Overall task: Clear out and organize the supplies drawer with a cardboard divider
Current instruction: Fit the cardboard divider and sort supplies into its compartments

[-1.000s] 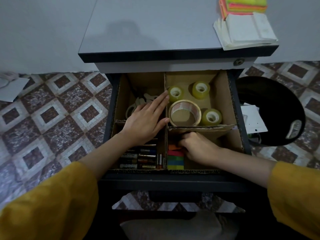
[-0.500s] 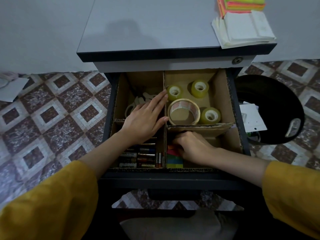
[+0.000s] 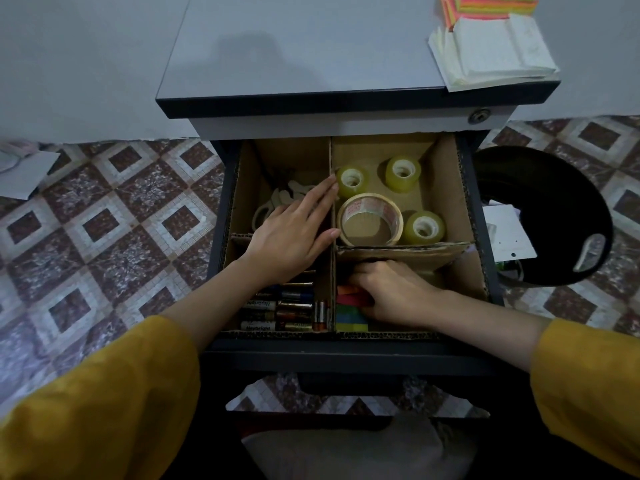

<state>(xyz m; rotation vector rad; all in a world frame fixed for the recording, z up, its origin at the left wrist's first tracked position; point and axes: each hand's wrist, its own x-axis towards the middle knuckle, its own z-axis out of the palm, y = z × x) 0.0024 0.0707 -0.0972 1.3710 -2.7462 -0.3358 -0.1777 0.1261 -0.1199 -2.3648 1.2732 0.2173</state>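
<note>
Where the cardboard divider (image 3: 398, 252) sits, inside the open drawer (image 3: 346, 351), its brown corrugated walls cross and make four compartments. The cross wall on the right leans and looks worn.

Your left hand (image 3: 294, 237) lies flat with straight fingers along the centre wall, holding nothing. Your right hand (image 3: 394, 292) is in the front right compartment, fingers curled round one sticky-note pad (image 3: 349, 317) banded orange, red, green, blue and yellow.

Back right hold three small clear tape rolls (image 3: 402, 173) and one large packing tape roll (image 3: 370, 220). Back left shows one pair of scissors (image 3: 263, 213), partly under your hand. Front left holds batteries (image 3: 277, 306); their number cannot be told.

On the cabinet top (image 3: 304, 46) lie one neon note stack (image 3: 485, 5) and one white paper stack (image 3: 495, 53). One black bin (image 3: 547, 216) stands just beside the drawer.
</note>
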